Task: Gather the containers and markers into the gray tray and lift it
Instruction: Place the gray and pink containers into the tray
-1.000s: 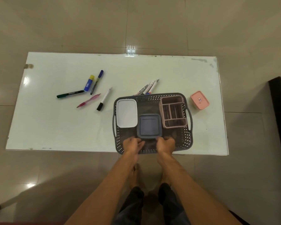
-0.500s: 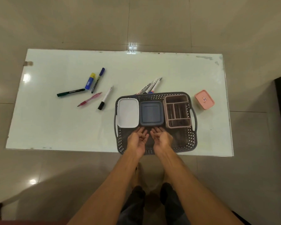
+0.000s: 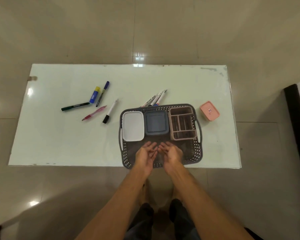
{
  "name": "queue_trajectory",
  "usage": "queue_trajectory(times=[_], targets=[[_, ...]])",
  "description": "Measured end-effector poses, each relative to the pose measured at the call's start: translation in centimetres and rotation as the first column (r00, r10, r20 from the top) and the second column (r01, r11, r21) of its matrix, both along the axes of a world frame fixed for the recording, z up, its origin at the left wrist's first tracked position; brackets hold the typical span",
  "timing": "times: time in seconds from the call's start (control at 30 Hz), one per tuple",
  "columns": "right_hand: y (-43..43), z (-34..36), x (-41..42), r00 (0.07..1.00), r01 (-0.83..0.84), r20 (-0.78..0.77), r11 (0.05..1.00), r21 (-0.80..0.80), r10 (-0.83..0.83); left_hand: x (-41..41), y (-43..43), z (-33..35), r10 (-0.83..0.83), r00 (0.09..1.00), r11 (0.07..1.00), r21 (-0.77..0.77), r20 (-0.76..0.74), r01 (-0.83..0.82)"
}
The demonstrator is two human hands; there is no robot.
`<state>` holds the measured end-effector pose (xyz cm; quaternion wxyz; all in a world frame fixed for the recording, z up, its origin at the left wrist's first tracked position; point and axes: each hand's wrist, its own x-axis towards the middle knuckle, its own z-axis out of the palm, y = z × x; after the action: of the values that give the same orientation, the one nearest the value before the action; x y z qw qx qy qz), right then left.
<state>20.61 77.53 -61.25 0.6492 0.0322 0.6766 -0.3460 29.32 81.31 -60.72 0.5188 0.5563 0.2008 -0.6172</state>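
Observation:
The gray perforated tray point(image 3: 196, 153) sits at the table's near edge. Along its far side stand a white-lidded container point(image 3: 133, 126), a blue-gray container point(image 3: 156, 123) and a pink divided organizer point(image 3: 183, 125). My left hand point(image 3: 145, 155) and right hand point(image 3: 171, 153) hover open, palms facing, over the tray's near half, holding nothing. A pink lidded box point(image 3: 209, 110) stands right of the tray. White markers point(image 3: 156, 100) lie just behind the tray. To the left lie a black-capped white marker point(image 3: 110, 111), a pink pen point(image 3: 94, 115), a green marker point(image 3: 75, 106), a blue marker point(image 3: 102, 93) and a blue glue stick point(image 3: 94, 94).
The pale glass table point(image 3: 59, 139) stands on a shiny tiled floor. A dark piece of furniture point(image 3: 296, 127) stands at the far right. My legs and feet show below the table's near edge.
The blue-gray container was pushed from the tray's near middle to its far side, between the white container and the organizer. Both hands let go of it and drew back slightly, open.

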Motion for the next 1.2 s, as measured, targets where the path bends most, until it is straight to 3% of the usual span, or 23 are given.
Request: queue_trajectory(times=[0.2,0.3,0.4,0.53,0.73,0.87,0.93,1.07,1.2], targets=[[-0.1,4.4,-3.3,0.979,-0.146,-0.158,0.984,-0.100,0.130,-2.6,-1.2,5.2,-0.209,0.945,0.972,-0.053,0.250,0.229],[-1.5,6.2,-5.7,0.904,-0.312,-0.362,0.931,-0.189,0.229,-4.0,-2.9,7.7,-0.319,0.855,0.929,-0.044,0.408,0.368],[-4.0,6.7,-8.8,0.757,-0.484,-0.589,0.848,-0.214,0.283,-5.1,-5.0,8.9,-0.403,0.739,0.866,-0.036,0.539,0.499],[-8.4,4.9,-13.1,0.600,-0.614,-0.736,0.770,-0.173,0.313,-6.3,-7.9,8.3,-0.449,0.605,0.792,-0.020,0.658,0.610],[-14.3,0.0,-16.5,0.327,-0.803,-0.875,0.593,-0.059,0.356,-7.7,-11.7,4.7,-0.447,0.478,0.760,0.039,0.756,0.648],[-16.6,-2.6,-17.1,0.075,-0.879,-0.908,0.458,0.136,0.412,-8.3,-13.4,3.0,-0.432,0.429,0.753,0.055,0.793,0.656],[-17.2,-3.6,-17.4,-0.007,-0.891,-0.893,0.403,0.209,0.450,-8.4,-13.8,2.4,-0.411,0.422,0.761,0.049,0.808,0.647],[-18.0,-5.2,-17.9,-0.011,-0.900,-0.854,0.366,0.236,0.521,-7.9,-13.8,1.7,-0.381,0.430,0.784,0.040,0.819,0.619],[-18.1,-5.3,-18.3,0.115,-0.896,-0.854,0.424,0.130,0.507,-7.3,-12.8,1.6,-0.350,0.473,0.818,0.017,0.809,0.576]])
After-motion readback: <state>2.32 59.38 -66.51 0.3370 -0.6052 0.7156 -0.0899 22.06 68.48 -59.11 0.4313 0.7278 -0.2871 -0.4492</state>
